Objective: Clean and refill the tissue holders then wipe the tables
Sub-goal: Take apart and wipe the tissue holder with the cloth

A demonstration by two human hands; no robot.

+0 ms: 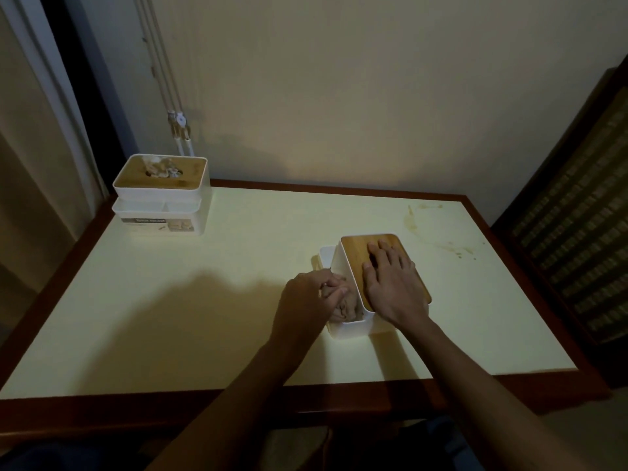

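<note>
On the cream-topped table with a dark wooden rim (pixel 238 266), a white rectangular tissue holder (pixel 350 326) stands right of centre. Right hand (pixel 390 283) lies flat, fingers slightly spread, on its light wooden lid (pixel 356 253). Left hand (pixel 307 299), just beside it, pinches a crumpled brownish cloth (pixel 346 309) in the holder's side compartment. A second white wooden-lidded tissue holder (pixel 161 195) sits at the far left corner

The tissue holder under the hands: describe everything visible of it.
The near tissue holder is a white, plastic-looking box with rounded corners and a wooden-looking lid. It stands on the pale table, right of centre, with a smaller open white compartment on its left side. The right hand lies flat on the lid, fingers straight. The left hand pinches a brownish cloth in that compartment.
</note>
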